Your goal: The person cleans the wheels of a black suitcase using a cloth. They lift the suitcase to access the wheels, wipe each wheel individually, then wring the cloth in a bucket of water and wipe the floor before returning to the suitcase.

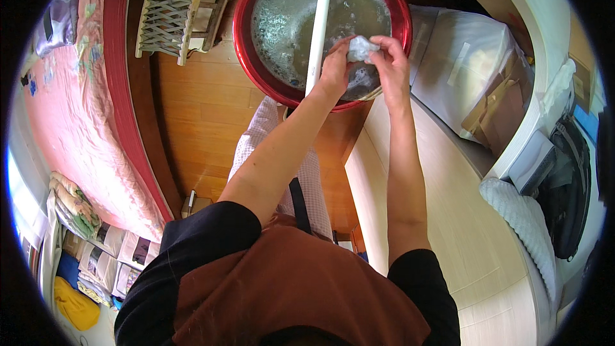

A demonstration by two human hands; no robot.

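A wet, whitish wad of cloth or similar soft material (361,49) is held between my two hands over a red basin (242,53) of cloudy, sudsy water. My left hand (336,65) grips the wad's left side, its fingers partly hidden. On the other side, my right hand (393,65) pinches it with thumb and fingertips. Across the basin lies a white squeegee (321,24), its wide head over the far rim and its handle running down past my left wrist. Below the wad, a pale patch (363,77) shows in the water; I cannot tell whether it is foam or cloth.
At the left is a bed with a pink sheet (72,120). A small folding stool with woven straps (166,24) stands on the wooden floor (206,101). To the right are a plastic-wrapped box (451,57) and a pale wooden panel (447,192).
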